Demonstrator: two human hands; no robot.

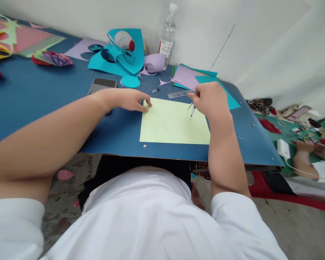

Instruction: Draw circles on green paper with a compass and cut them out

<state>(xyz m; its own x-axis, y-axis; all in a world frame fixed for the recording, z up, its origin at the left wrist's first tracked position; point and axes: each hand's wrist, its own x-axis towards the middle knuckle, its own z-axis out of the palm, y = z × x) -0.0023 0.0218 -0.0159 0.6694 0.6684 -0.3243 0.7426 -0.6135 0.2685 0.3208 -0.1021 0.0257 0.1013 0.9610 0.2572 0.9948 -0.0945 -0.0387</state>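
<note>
A pale green sheet of paper lies flat on the blue table in front of me. My left hand rests on the table with its fingertips pressed on the sheet's upper left corner. My right hand is closed round a drawing compass whose points touch the sheet near its upper right. A faint curved line shows on the paper. A clear ruler lies just behind the sheet.
A phone lies left of my left hand. Behind are teal paper cutouts, lilac sheets, a water bottle and coloured paper at far left. Another person's hand rests on a green table at right.
</note>
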